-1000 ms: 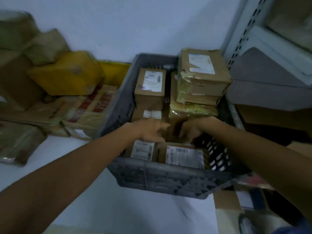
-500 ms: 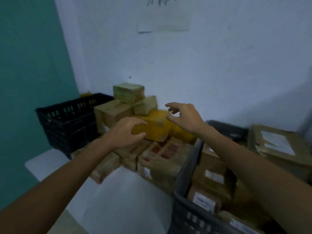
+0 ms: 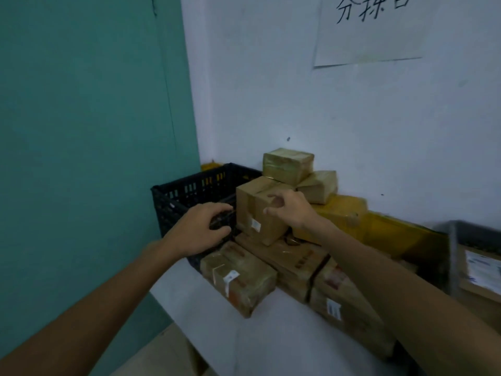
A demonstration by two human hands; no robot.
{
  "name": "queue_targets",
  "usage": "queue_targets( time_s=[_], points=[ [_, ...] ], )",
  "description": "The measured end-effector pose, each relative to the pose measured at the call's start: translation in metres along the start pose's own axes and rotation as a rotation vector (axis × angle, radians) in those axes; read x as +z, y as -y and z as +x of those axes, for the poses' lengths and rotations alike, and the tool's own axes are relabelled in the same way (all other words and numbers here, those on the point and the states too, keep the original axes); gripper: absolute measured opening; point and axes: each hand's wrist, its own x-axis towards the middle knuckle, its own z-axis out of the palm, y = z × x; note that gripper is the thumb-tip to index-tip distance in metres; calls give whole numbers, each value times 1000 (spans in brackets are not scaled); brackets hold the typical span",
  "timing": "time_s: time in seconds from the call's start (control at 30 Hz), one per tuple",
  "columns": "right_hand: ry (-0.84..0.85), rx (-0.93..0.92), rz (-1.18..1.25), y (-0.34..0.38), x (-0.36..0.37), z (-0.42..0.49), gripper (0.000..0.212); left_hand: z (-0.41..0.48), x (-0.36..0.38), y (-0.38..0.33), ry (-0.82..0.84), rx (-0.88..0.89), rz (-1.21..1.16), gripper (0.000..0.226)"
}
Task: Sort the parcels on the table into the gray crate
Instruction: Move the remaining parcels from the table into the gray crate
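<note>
A pile of brown parcels sits on the white table [image 3: 271, 335] against the wall. A tall brown box [image 3: 257, 213] stands in the middle of the pile. My right hand [image 3: 291, 210] hovers at its right top corner, fingers spread, holding nothing. My left hand [image 3: 200, 229] is just left of that box with fingers curled and apart, over the black crate's edge. Two small taped boxes [image 3: 288, 165] [image 3: 318, 185] lie on top, a yellow parcel [image 3: 341, 213] behind. The gray crate [image 3: 451, 256] shows at the right edge with a labelled parcel [image 3: 482, 270] inside.
A black crate [image 3: 189, 191] stands at the table's left end against the teal wall [image 3: 81, 158]. Taped flat parcels [image 3: 241, 278] [image 3: 295, 261] lie at the front of the pile. A paper sign [image 3: 368, 28] hangs on the white wall. A cardboard surface [image 3: 162, 356] lies below the table edge.
My view swung left from the gray crate to the parcel pile. Both hands left the crate and now reach at the tall brown box, empty.
</note>
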Motion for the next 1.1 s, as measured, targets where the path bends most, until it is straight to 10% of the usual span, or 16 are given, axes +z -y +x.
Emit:
queue_targets(
  time_s=[0.47, 1.1],
  points=[
    [-116, 11, -75, -4, 24, 109, 50, 96, 20, 110, 140, -26, -81, 51],
    [-494, 468, -85, -112, 19, 234, 71, 331, 110, 169, 198, -23, -571, 67]
  ],
)
